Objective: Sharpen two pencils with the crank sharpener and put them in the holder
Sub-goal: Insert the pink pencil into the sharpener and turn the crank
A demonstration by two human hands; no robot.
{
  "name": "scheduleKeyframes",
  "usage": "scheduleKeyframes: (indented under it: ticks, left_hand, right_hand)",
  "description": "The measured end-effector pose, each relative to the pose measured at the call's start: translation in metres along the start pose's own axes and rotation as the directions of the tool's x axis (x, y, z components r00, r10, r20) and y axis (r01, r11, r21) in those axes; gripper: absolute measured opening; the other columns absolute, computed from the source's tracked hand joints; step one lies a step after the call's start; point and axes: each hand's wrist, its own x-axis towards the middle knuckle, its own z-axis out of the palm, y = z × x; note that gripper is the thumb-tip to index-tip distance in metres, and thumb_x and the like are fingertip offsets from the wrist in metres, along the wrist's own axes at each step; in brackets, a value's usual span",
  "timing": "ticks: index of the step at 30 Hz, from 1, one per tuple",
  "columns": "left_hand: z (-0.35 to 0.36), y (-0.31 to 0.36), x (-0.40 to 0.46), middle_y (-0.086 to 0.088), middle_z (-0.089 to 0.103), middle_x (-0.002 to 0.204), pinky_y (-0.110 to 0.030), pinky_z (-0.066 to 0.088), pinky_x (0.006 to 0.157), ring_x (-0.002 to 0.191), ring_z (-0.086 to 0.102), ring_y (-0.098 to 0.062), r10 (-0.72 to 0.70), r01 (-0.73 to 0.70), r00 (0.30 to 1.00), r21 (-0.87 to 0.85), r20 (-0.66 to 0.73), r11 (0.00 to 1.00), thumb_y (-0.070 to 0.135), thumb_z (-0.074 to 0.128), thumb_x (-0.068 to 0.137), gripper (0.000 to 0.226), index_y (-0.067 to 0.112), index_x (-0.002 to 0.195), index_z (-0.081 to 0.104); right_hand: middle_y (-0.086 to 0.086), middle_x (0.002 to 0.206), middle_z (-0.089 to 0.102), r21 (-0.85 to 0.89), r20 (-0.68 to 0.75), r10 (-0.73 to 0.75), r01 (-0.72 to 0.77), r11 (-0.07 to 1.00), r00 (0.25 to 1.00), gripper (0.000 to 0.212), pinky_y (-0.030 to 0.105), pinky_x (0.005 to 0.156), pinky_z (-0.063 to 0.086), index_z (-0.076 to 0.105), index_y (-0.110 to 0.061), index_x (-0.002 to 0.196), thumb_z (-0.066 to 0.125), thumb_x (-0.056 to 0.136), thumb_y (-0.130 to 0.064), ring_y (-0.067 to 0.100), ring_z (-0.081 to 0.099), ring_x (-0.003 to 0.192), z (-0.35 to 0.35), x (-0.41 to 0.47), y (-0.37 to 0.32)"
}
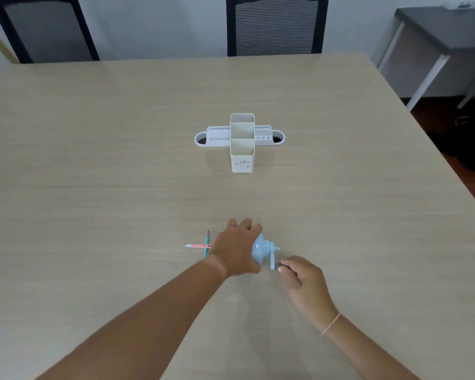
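Note:
A light blue crank sharpener (261, 249) lies on the wooden table near me. My left hand (237, 248) covers its left side and grips its body. My right hand (299, 275) pinches the dark knob at the end of the crank handle (274, 261). A pink pencil (198, 246) points leftward out of the sharpener's hidden front, its near end under my left hand. A teal pencil (206, 244) lies across it on the table, tip pointing away. The white holder (242, 142), with two tall square cups and low side trays, stands further back in the middle.
Two black chairs (276, 26) stand beyond the table's far edge (176, 60). A grey side table (444, 42) is at the right, past the table's right edge. Dark items lie on the floor there.

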Motion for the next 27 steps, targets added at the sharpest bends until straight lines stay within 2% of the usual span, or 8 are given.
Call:
scheduleKeyframes:
  ticks: [4,8,13,18,21,24,26,27]
  left_hand:
    - [0.000,0.000,-0.001,-0.003,0.050,0.111,-0.035,0.045,0.072,0.093,0.036,-0.025,-0.008,0.008,1.000,-0.001,-0.003,1.000,0.037,0.072,0.067,0.058,0.015,0.114,0.045]
    - [0.001,0.000,0.001,-0.003,0.050,0.110,-0.036,0.046,0.073,0.088,0.031,-0.022,-0.013,0.013,1.000,-0.015,-0.013,1.000,0.038,0.072,0.065,0.057,0.014,0.110,0.045]
    - [0.002,-0.001,0.002,-0.003,0.050,0.110,-0.033,0.040,0.067,0.100,0.042,-0.028,-0.015,0.014,1.000,-0.036,-0.020,0.999,0.035,0.071,0.066,0.057,0.014,0.111,0.045]
    - [0.002,-0.002,0.001,-0.003,0.050,0.111,-0.038,0.047,0.074,0.100,0.043,-0.028,-0.002,0.002,1.000,-0.002,-0.022,1.000,0.036,0.072,0.065,0.058,0.015,0.113,0.046]
    - [0.002,-0.001,0.000,-0.003,0.050,0.110,-0.038,0.048,0.076,0.099,0.043,-0.028,-0.002,0.003,1.000,0.019,-0.019,1.000,0.038,0.071,0.066,0.057,0.015,0.111,0.046]
    - [0.002,-0.002,0.002,-0.003,0.050,0.110,-0.040,0.049,0.080,0.093,0.039,-0.026,-0.006,0.006,1.000,0.003,-0.021,1.000,0.039,0.071,0.066,0.058,0.015,0.112,0.045]
    - [0.002,-0.001,0.001,-0.003,0.050,0.109,-0.038,0.049,0.078,0.089,0.033,-0.023,-0.015,0.015,0.999,-0.009,-0.028,1.000,0.038,0.071,0.066,0.058,0.014,0.112,0.045]
    - [0.002,-0.001,0.001,-0.003,0.050,0.109,-0.037,0.048,0.076,0.089,0.033,-0.023,-0.015,0.015,0.999,-0.014,-0.029,1.000,0.037,0.071,0.066,0.057,0.014,0.112,0.045]
  right_hand:
    - [0.003,0.069,0.059,-0.069,-0.103,-0.036,0.029,0.997,0.994,0.017,0.002,0.066,0.036,0.068,0.000,0.079,0.051,0.079,-0.002,0.001,0.051,0.067,-0.007,0.055,-0.015]
    - [0.024,0.081,0.067,-0.274,0.168,0.098,-0.049,0.960,0.981,0.015,0.034,0.072,0.043,0.065,0.006,0.076,0.050,0.079,0.006,0.034,0.060,0.081,0.009,0.076,0.018]
    - [0.001,0.057,0.052,-0.192,0.192,-0.057,0.094,0.977,0.980,0.027,0.019,0.057,0.031,0.058,-0.002,0.062,0.044,0.079,-0.018,0.016,0.047,0.065,0.004,0.010,0.025]
    - [0.000,0.068,0.060,-0.049,-0.021,-0.130,0.129,0.990,0.991,0.030,0.001,0.070,0.035,0.069,-0.004,0.079,0.045,0.078,-0.023,0.009,0.051,0.070,-0.014,0.027,-0.011]
    - [0.013,0.072,0.066,-0.126,-0.020,-0.060,0.057,0.990,0.998,0.019,0.007,0.069,0.038,0.070,0.001,0.084,0.051,0.082,-0.003,0.020,0.057,0.072,-0.010,0.072,-0.008]
    - [0.026,0.081,0.068,-0.215,0.154,0.068,-0.034,0.976,0.986,0.026,0.033,0.073,0.044,0.068,0.006,0.078,0.045,0.078,-0.006,0.036,0.062,0.080,0.006,0.074,0.015]
    - [0.022,0.071,0.065,-0.250,0.206,0.070,-0.017,0.968,0.976,0.024,0.028,0.064,0.036,0.065,0.003,0.069,0.046,0.077,-0.009,0.032,0.061,0.076,0.010,0.045,0.024]
    - [0.013,0.063,0.061,-0.217,0.211,0.063,-0.016,0.976,0.975,0.023,0.022,0.063,0.033,0.064,-0.002,0.067,0.047,0.078,-0.012,0.018,0.059,0.071,0.008,0.029,0.024]
